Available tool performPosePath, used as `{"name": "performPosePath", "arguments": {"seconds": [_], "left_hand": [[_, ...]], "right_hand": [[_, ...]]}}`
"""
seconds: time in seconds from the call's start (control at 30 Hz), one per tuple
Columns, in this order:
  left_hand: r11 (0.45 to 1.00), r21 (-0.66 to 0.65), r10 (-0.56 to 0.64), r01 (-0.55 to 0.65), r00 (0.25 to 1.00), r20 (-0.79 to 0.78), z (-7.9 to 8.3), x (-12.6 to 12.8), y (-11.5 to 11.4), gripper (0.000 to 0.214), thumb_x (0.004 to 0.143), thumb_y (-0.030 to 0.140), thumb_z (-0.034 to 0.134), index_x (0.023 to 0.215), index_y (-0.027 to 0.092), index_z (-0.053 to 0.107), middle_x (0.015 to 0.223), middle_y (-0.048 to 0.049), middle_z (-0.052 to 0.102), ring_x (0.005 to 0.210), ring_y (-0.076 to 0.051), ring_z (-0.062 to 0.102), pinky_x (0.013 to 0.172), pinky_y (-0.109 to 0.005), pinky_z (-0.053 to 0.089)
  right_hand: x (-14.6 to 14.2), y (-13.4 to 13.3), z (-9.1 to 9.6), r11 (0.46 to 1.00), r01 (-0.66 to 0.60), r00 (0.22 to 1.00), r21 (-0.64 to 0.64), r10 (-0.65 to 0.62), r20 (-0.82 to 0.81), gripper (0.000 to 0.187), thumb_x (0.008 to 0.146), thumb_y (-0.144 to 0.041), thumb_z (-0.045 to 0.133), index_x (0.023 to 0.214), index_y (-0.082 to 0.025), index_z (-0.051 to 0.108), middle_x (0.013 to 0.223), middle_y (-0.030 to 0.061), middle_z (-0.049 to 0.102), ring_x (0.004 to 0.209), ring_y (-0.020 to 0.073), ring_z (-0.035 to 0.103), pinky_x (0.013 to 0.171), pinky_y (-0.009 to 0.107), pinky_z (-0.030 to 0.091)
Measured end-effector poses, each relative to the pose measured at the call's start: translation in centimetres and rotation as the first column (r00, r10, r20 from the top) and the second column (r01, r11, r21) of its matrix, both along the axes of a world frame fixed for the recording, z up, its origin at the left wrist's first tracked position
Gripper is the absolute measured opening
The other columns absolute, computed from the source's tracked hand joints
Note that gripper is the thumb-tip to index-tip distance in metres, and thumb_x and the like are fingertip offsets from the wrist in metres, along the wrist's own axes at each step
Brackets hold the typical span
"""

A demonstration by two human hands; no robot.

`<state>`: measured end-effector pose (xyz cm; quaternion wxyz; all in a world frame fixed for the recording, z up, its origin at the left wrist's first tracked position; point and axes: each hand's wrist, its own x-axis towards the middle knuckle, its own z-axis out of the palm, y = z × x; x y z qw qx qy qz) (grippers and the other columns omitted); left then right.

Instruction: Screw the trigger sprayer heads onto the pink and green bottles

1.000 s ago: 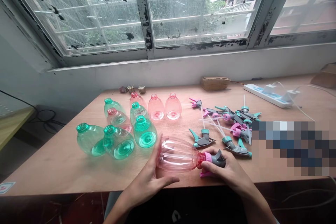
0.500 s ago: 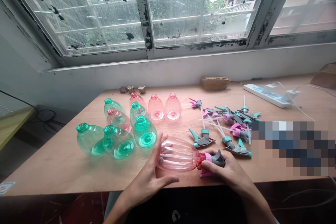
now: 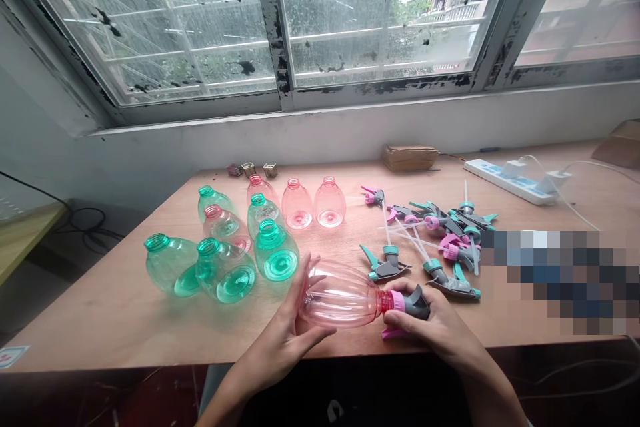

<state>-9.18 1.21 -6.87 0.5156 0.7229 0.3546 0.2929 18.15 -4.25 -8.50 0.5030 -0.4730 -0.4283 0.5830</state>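
Note:
A clear pink spray bottle (image 3: 340, 295) lies sideways in the air over the table's front edge, its neck pointing right. My left hand (image 3: 287, 327) cups its round base, thumb below and fingers behind. On the neck sits a grey and pink trigger sprayer head (image 3: 407, 303), with its pink collar against the bottle's red threads. My right hand (image 3: 435, 320) grips this sprayer head at the collar, thumb in front; some of its fingers are hidden behind. The closest standing bottle is a green one (image 3: 277, 253), just beyond my left fingers.
Several open green and pink bottles (image 3: 225, 273) stand at left and centre. Loose trigger sprayers (image 3: 443, 280) with thin tubes lie heaped at right. Behind them are a white power strip (image 3: 510, 181), a brown box (image 3: 410, 158) and small blocks (image 3: 270, 170). A pixelated patch covers the right side.
Almost nothing differs. Both hands keep the same hold on the bottle and sprayer head; my left thumb has shifted very slightly left.

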Motion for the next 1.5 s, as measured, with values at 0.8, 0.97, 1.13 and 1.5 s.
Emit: {"name": "performPosePath", "arguments": {"seconds": [0.8,0.97,1.13,1.5], "left_hand": [[0.999,0.05,0.006,-0.008,0.999,0.038,-0.51,0.11,0.01,0.101,0.091,0.031,0.077,0.162,0.047,0.007,0.175,0.0021,0.013,0.159,-0.026,0.019,0.13,-0.045,0.015],[0.999,-0.04,0.02,-0.018,0.999,0.041,0.13,0.06,-0.32,0.104,0.088,0.037,0.079,0.163,0.043,0.007,0.175,0.0004,0.012,0.159,-0.028,0.016,0.13,-0.046,0.013],[0.996,-0.088,0.012,-0.007,0.999,0.049,0.19,0.19,-0.19,0.098,0.09,0.037,0.077,0.162,0.044,0.012,0.175,0.0021,0.011,0.159,-0.028,0.016,0.13,-0.046,0.014],[0.998,-0.066,0.01,-0.01,1.0,-0.004,0.26,0.14,-0.3,0.107,0.089,0.041,0.078,0.164,0.038,0.002,0.175,-0.0017,0.009,0.161,-0.028,0.006,0.131,-0.047,0.007]], "right_hand": [[-0.02,0.2,-0.3,1.0,-0.007,0.999,0.014,0.008,-0.034,0.035,0.077,-0.038,0.091,0.1,-0.02,0.072,0.089,-0.0002,0.066,0.077,0.0163,0.066,0.072,0.03,0.067],[-0.17,0.12,-0.31,1.0,0.024,0.998,0.0,-0.024,-0.055,0.039,0.074,-0.04,0.092,0.1,-0.019,0.072,0.087,0.0003,0.068,0.074,0.0166,0.066,0.07,0.031,0.066],[-0.08,0.24,-0.37,0.998,0.066,0.997,0.011,-0.066,-0.043,0.045,0.073,-0.042,0.092,0.104,-0.018,0.07,0.085,0.0014,0.07,0.075,0.0187,0.066,0.072,0.035,0.066],[-0.28,0.13,-0.03,0.998,0.053,0.996,0.016,-0.052,-0.079,0.038,0.072,-0.039,0.093,0.098,-0.019,0.074,0.085,0.0005,0.07,0.075,0.0164,0.067,0.071,0.028,0.066]]}}
